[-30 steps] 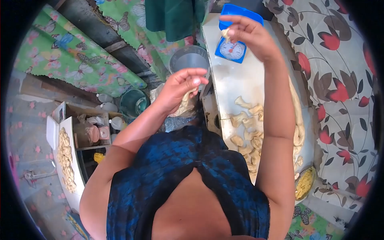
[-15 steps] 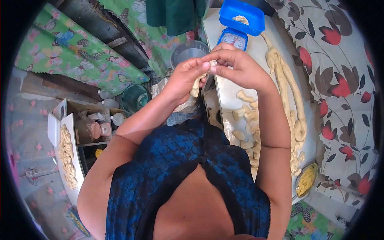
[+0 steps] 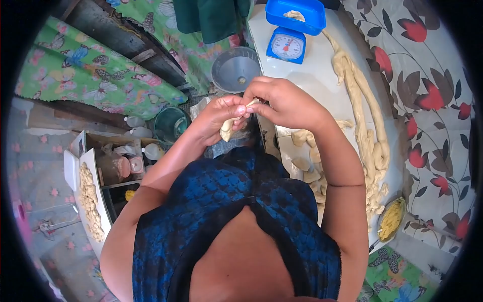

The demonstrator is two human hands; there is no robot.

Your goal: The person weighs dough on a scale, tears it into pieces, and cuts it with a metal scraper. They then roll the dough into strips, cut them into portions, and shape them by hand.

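Note:
A small piece of dough (image 3: 227,131) is between my two hands, held in the air in front of my chest. My left hand (image 3: 217,117) is closed around it, and its lower end hangs out below the palm. At the upper end, the fingertips of my right hand (image 3: 283,103) pinch the dough, touching the left fingertips. Beneath my right forearm, several cut dough pieces (image 3: 303,164) lie on the white table (image 3: 297,75). Farther right, a long thick dough rope (image 3: 355,100) is folded back on itself.
A blue kitchen scale (image 3: 287,46) stands at the table's far end, its blue tray (image 3: 296,22) holding a bit of dough. A bowl of yellow shreds (image 3: 391,220) sits at the near right. Grey bucket (image 3: 236,70) ahead; at left, a tray (image 3: 102,201) bears small dough pieces.
Both hands have come down and left, nearer my chest, still holding the dough piece. The scale's dial, partly covered before, now shows fully.

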